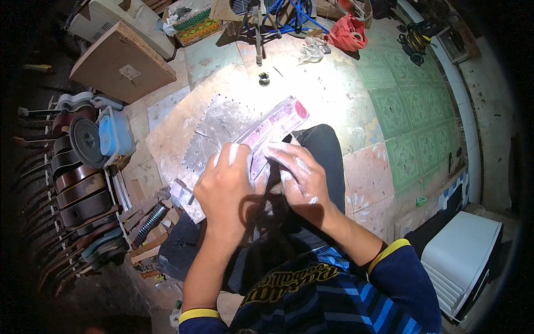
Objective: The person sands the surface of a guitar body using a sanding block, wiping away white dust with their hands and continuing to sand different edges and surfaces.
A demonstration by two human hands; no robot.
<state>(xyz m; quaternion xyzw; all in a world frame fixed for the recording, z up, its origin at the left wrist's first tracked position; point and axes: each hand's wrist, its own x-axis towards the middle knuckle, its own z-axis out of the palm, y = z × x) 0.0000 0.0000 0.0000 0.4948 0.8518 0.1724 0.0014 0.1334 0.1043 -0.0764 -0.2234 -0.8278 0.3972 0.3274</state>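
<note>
A long, dusty pink-and-white bar (278, 123) points away from me, slanting to the right, just above my lap. My left hand (225, 181) is closed round its near left side, fingers bent over the edge. My right hand (300, 181) pinches at the near right side, its fingertips against the bar. White powder coats the fingers of both hands. The bar's near end and what lies between my palms are hidden in shadow. Beneath, a grey sheet with a toothed edge (214, 131) lies on a stained pale board (167, 136). A small pale purple block (181, 192) sits by my left wrist.
A small dark round piece (264, 79) stands on the floor ahead. To the left are a rack of curved dark parts (83, 189), a blue plastic tub (114, 133) and a brown panel (122, 64). A red bag (347, 33) lies far off; a white casing (461, 261) stands right.
</note>
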